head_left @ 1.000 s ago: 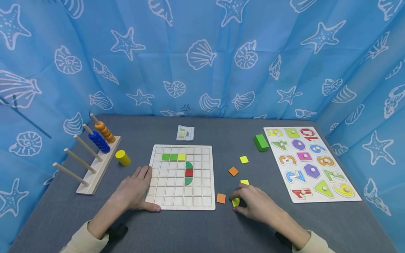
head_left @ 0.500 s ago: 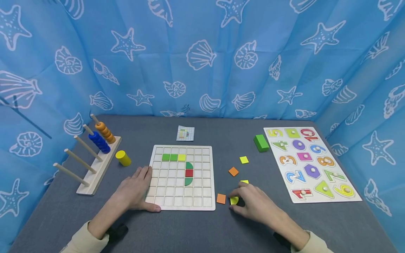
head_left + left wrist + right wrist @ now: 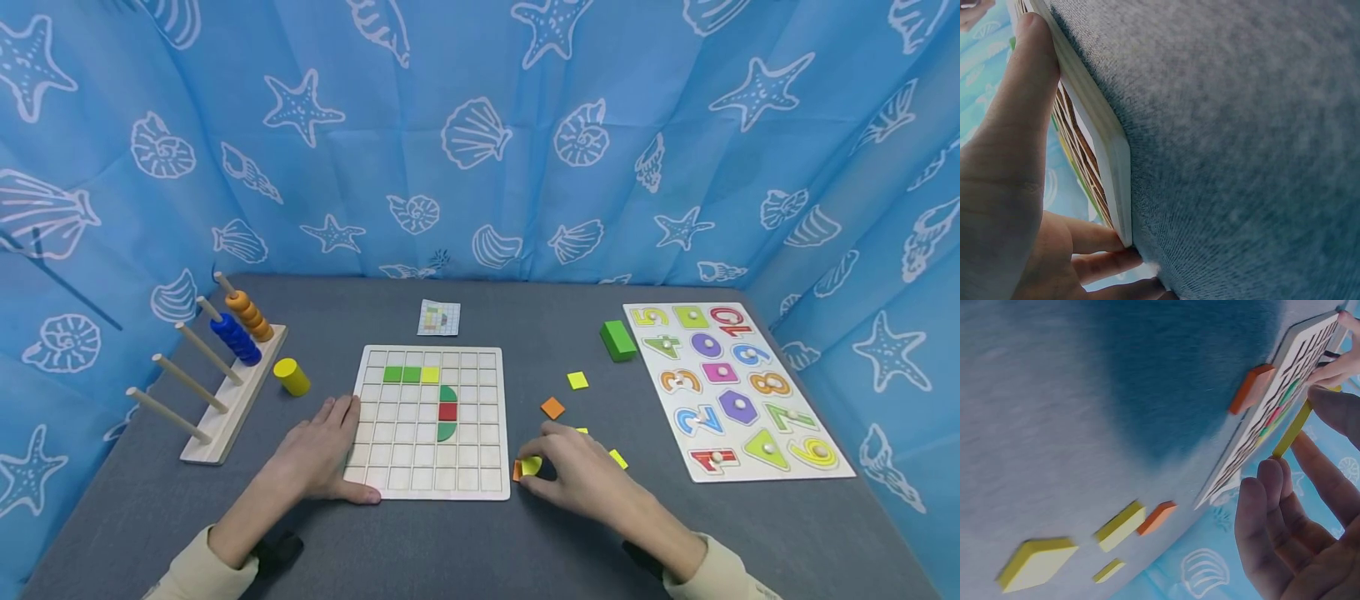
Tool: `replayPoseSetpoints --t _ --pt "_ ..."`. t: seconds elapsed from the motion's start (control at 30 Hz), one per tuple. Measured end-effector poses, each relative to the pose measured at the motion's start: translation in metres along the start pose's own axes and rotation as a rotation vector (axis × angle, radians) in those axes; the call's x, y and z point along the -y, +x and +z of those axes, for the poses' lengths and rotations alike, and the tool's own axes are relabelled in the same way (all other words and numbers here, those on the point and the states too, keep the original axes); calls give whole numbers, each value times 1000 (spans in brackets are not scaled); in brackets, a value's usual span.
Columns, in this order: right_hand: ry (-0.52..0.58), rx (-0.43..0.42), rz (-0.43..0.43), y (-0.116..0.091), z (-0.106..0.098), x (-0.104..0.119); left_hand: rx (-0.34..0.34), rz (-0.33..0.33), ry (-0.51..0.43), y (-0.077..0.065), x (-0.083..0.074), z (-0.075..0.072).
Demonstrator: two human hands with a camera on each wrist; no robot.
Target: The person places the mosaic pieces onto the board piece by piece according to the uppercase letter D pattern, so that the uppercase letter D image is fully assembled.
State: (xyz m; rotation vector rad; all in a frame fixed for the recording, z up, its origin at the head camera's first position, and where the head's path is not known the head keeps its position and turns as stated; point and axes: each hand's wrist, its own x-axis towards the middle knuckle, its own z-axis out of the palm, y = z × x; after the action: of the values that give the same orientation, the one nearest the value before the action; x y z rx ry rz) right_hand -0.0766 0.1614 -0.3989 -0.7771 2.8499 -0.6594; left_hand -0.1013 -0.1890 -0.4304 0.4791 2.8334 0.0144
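Right hand (image 3: 576, 468) is pinching yellow tile (image 3: 531, 466) beside grid board (image 3: 427, 467).
Head: tile is partly covering orange tile (image 3: 517, 472). Left wrist: left hand (image 3: 1019, 212) is touching grid board, fingers apart. Right wrist: tile is showing edge-on, long axis slanting lower-left to upper-right.

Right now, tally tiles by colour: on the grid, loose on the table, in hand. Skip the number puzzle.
Yellow tiles: 5 (1 on the grid, 3 on the table, 1 in the right hand)
Green tiles: 4, all on the grid
Orange tiles: 2, both on the table
Red tile: 1, on the grid
Total: 12
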Motion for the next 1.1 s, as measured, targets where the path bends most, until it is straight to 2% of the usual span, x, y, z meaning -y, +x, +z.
replayPoseSetpoints --t 0.63,0.97,1.1 --pt "29 7 -152 49 17 46 9 -7 -13 0 0 1" --pt "12 13 -177 76 33 62 21 -9 -14 0 0 -1" --pt "21 30 -161 83 41 67 27 -10 -20 0 0 -1"
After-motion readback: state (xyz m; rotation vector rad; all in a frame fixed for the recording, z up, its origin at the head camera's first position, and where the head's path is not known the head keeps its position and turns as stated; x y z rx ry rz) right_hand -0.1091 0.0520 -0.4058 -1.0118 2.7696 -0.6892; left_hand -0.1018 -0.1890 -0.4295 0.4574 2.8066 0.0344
